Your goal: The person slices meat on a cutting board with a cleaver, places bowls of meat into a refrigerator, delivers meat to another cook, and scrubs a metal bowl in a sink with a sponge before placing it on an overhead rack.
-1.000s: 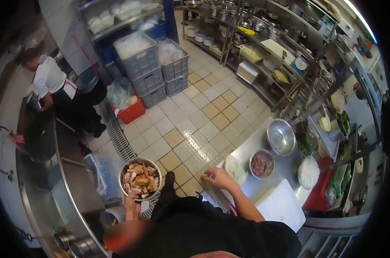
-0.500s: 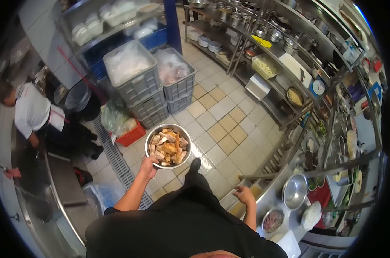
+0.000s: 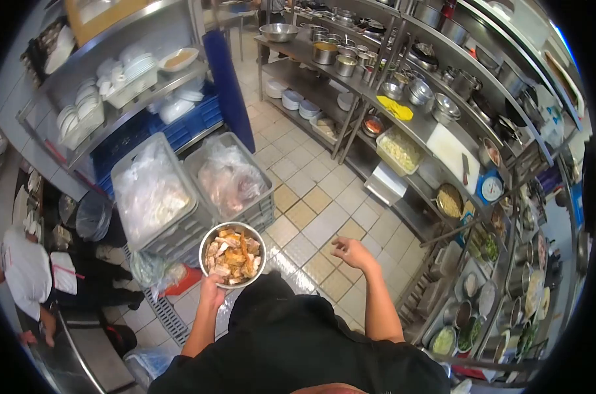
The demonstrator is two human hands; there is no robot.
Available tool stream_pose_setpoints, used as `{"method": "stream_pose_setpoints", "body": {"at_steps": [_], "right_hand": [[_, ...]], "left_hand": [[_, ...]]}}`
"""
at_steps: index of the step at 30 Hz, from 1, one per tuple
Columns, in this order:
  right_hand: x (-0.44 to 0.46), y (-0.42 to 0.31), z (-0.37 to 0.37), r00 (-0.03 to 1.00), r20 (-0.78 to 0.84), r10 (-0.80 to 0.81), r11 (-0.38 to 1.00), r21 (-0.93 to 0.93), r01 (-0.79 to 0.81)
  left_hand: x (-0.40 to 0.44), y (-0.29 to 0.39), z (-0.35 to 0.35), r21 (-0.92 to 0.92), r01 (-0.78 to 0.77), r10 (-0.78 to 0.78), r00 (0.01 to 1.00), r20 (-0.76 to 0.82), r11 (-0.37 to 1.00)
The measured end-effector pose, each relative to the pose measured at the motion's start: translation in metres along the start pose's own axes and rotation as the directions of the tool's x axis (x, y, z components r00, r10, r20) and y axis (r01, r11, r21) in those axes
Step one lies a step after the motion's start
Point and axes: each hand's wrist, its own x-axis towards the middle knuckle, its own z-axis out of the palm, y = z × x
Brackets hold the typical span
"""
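My left hand grips the lower left rim of a round metal bowl. Chunks of meat, browned on some sides and pale on others, fill this bowl. It is held in front of my body, close to a grey crate of bagged food. Out to the right, my right hand swings over the tiled floor with its fingers loosely bent and apart. I see nothing in that hand, and it touches nothing.
Grey crates with plastic-bagged food stand ahead on the left. A person in a white shirt works at the far left. Steel shelving on the right holds a cutting board, a knife, a scale and several pots.
I have moved forward; the crates and shelves are nearer. The bowl remains in my left hand, now beside the crates. My right hand has swung forward, away from the right-hand counter.
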Motion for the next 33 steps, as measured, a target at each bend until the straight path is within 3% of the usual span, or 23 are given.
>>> {"method": "stream_pose_setpoints", "body": {"at_steps": [3, 7, 10, 14, 17, 20, 22, 24, 26, 29, 33], "right_hand": [[0.084, 0.014, -0.023, 0.999, 0.004, 0.047, 0.997, 0.060, -0.047], [0.148, 0.109, -0.035, 0.968, 0.102, 0.228, 0.966, -0.145, -0.212], [0.161, 0.155, -0.075, 0.908, 0.185, 0.375, 0.918, -0.210, -0.336], [0.180, 0.176, -0.137, 0.836, 0.094, 0.541, 0.841, -0.083, -0.535], [0.234, 0.209, -0.168, 0.732, 0.203, 0.650, 0.759, -0.150, -0.633], [0.331, 0.327, -0.172, 0.786, 0.431, 0.444, 0.890, -0.316, -0.329], [0.432, 0.335, -0.196, 0.827, 0.427, 0.365, 0.877, -0.455, -0.152], [0.523, 0.273, -0.240, 0.968, 0.151, 0.200, 0.935, -0.324, -0.142], [0.620, 0.180, -0.288, 0.973, 0.140, 0.184, 0.937, -0.325, -0.131], [0.755, 0.103, -0.319, 0.973, 0.219, -0.077, 0.908, -0.389, 0.159], [0.882, -0.017, -0.351, 0.929, 0.205, -0.309, 0.934, -0.120, 0.337]], "left_hand": [[0.083, -0.002, 0.008, 0.082, -0.077, 0.076, 0.997, 0.006, 0.994], [0.214, -0.011, 0.035, 0.064, -0.035, 0.031, 0.998, 0.059, 0.997], [0.299, -0.002, 0.093, 0.145, 0.071, -0.081, 0.995, 0.063, 0.987], [0.407, 0.014, 0.184, 0.008, 0.084, -0.085, 0.991, 0.107, 0.996], [0.480, 0.029, 0.229, 0.001, 0.033, -0.033, 0.992, 0.118, 0.999], [0.542, 0.042, 0.262, 0.050, -0.032, 0.029, 0.998, 0.058, 0.998], [0.575, 0.048, 0.280, 0.031, -0.059, 0.060, 0.998, -0.018, 0.998], [0.604, 0.055, 0.296, -0.006, -0.075, 0.075, 0.995, -0.063, 0.997], [0.626, 0.064, 0.298, -0.056, -0.035, 0.030, 0.996, -0.090, 0.998], [0.649, 0.082, 0.319, -0.075, -0.079, 0.061, 0.974, -0.217, 0.994], [0.723, 0.101, 0.335, -0.063, -0.147, 0.129, 0.964, -0.234, 0.987]]}}
